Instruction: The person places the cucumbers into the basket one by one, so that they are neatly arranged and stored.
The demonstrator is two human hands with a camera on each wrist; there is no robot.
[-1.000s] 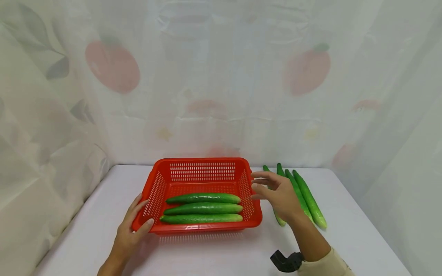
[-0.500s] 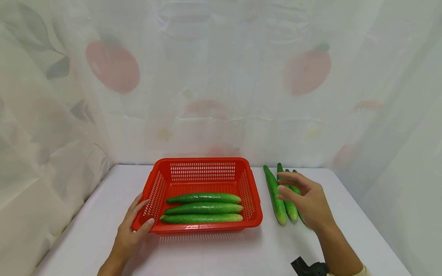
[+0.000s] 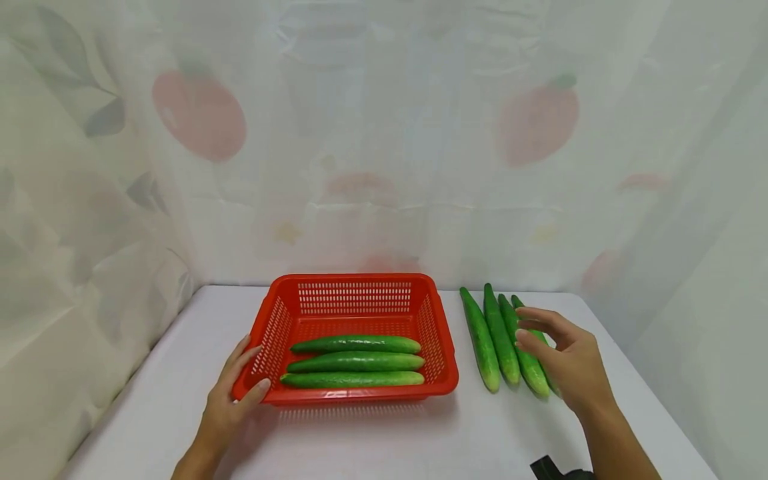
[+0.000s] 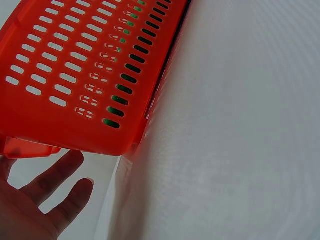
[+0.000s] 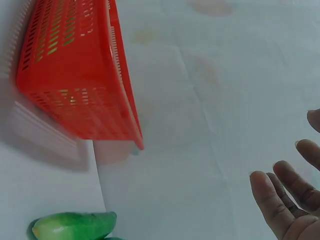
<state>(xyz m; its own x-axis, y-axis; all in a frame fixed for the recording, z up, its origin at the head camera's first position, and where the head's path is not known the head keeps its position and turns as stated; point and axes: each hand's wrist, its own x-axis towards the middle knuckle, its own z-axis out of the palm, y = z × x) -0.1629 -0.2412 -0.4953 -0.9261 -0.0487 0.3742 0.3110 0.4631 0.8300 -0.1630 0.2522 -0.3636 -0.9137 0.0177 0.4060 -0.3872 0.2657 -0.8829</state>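
A red plastic basket [image 3: 360, 395] with slotted walls holds three green cucumbers [image 3: 356, 362] lying side by side along its front. My left hand [image 3: 221, 407] is at the basket's front left corner, thumb and fingers spread and touching the rim. In the left wrist view, the fingertips of that left hand [image 4: 37, 200] come right up to the red edge. My right hand [image 3: 570, 363] hovers with loosely bent fingers and nothing in them. It overlaps the rightmost cucumber of a row [image 3: 482, 343] lying right of the basket, hiding part of it.
The basket and the loose cucumbers share a white table [image 3: 336, 447]. A pale fruit-printed curtain [image 3: 372, 153] hangs along the back, and similar sheets close off both sides. A black wrist strap [image 3: 555, 469] shows at my right forearm.
My right hand has moved right, from beside the basket's right wall to over the far side of the cucumber row, uncovering most of it. My left hand and the basket stay put.
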